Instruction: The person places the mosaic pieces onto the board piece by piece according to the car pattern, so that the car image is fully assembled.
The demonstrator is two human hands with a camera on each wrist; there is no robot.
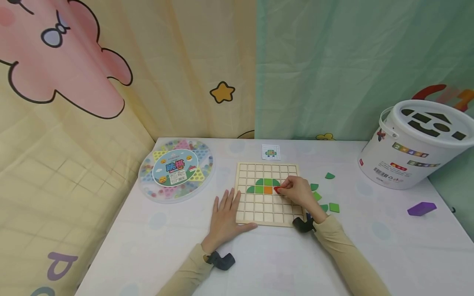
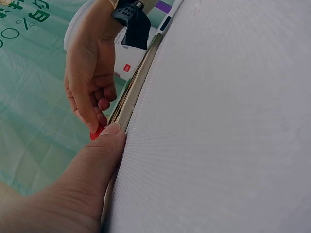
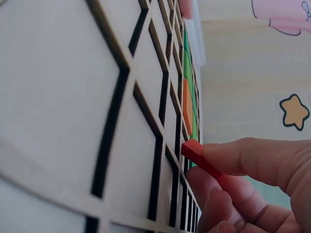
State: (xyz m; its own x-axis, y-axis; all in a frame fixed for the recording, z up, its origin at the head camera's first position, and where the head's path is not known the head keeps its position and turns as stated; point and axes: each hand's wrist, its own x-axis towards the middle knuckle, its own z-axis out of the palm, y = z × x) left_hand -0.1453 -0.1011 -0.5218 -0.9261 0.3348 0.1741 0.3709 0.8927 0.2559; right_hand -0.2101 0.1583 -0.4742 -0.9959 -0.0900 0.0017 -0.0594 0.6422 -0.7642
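A wooden grid board (image 1: 255, 209) lies on the table, with green and orange tiles set in its middle squares. Between thumb and fingers my right hand (image 1: 298, 191) pinches a small red tile (image 3: 199, 156), just right of the orange tile (image 1: 268, 190). In the right wrist view the red tile is tilted above the grid. My left hand (image 1: 225, 216) lies with fingers spread at the board's left front corner. Its thumb (image 2: 99, 162) rests along the board's edge in the left wrist view.
Several loose green tiles (image 1: 334, 207) lie right of the board. A pattern card (image 1: 271, 152) sits behind it. At the left is a round Chinese checkers box (image 1: 203, 164); at the right stand a white bucket (image 1: 385, 164) with a shape-cutout lid and a purple block (image 1: 421, 209).
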